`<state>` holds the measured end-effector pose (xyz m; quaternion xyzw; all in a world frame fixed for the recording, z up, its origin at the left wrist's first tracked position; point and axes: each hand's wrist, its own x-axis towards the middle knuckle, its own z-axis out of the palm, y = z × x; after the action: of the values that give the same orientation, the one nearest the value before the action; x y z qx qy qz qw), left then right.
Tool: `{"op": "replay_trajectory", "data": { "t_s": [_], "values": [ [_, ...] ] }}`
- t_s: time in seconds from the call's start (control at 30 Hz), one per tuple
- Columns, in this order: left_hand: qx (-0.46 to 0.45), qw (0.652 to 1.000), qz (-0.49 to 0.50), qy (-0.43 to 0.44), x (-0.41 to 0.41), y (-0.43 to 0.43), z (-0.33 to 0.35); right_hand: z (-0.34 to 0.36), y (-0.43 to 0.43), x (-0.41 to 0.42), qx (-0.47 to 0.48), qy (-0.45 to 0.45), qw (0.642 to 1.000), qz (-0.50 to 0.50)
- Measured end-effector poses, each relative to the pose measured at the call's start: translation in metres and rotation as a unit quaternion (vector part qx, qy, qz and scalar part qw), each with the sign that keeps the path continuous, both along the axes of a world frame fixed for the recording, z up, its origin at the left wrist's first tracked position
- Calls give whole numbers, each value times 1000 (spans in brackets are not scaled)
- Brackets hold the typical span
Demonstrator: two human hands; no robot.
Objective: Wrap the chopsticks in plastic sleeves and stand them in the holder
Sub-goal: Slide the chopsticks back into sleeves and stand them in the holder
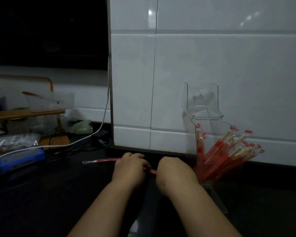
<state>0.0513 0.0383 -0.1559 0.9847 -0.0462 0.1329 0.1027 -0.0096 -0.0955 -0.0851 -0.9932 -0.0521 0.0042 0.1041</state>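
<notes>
- Sleeve (101, 161): one red plastic sleeve, lying flat along the worktop (41, 194). Its clear tail points left and its other end runs under your two hands. Whether chopsticks are already inside cannot be told.
- Left hand (130, 165): fingers curled over the sleeve's middle, grasping it.
- Right hand (173, 170): wrist bent over, at the sleeve's right end. Its fingers are hidden, so their state cannot be told.
- Holder (210, 129): clear, lid tipped up, standing against the tiled wall (212, 57) just right of your right hand.
- Wrapped chopsticks (219, 161): many red-sleeved pairs already in the holder, leaning rightward.
- Step in hand: likely sleeving one more pair, or finishing it.
- Next move calls for: seating the sticks fully, lifting the pair upright, then threading it in among the leaning bundle without knocking them.
</notes>
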Motion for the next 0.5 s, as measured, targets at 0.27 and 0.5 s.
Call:
{"op": "replay_trajectory", "data": {
  "t_s": [0.27, 0.5],
  "values": [
    [-16, 999, 31, -5, -5, -2, 4, -6, 0, 17, -58, 115, 992, -7],
    [5, 999, 12, 42, -6, -2, 5, -19, -1, 27, -14, 80, 997, -17]
  ]
}}
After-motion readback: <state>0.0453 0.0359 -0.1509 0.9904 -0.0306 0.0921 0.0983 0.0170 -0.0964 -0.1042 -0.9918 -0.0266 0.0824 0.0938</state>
